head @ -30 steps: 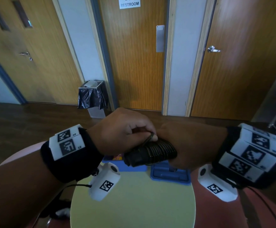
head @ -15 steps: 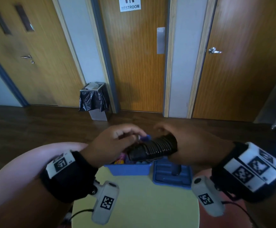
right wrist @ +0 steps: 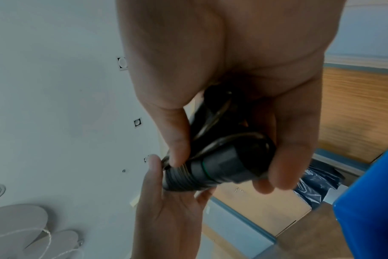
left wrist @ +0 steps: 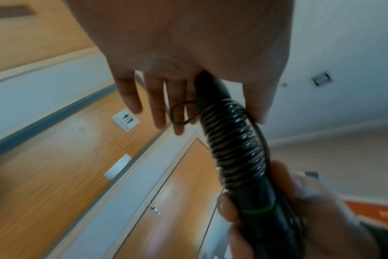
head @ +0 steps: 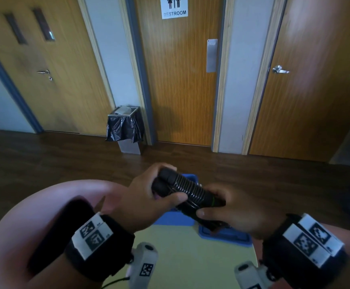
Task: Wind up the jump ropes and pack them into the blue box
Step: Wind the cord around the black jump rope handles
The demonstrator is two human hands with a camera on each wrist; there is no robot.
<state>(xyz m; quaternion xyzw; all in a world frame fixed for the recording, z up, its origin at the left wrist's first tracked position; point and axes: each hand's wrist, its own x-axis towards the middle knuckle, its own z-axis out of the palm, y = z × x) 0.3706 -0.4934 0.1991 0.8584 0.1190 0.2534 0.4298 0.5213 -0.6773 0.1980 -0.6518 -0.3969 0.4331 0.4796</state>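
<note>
Wound jump rope (head: pixel 187 191) now tilts diagonally, far end up; left hand (head: pixel 149 200) regrips its upper end, right hand (head: pixel 230 213) slides to lower end.

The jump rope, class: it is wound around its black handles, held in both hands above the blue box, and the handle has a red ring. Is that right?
Not quite: the ring on the jump rope handle is green, not red, as the left wrist view shows. The rest stands: the left hand and right hand hold the wound rope above the blue box.
</note>
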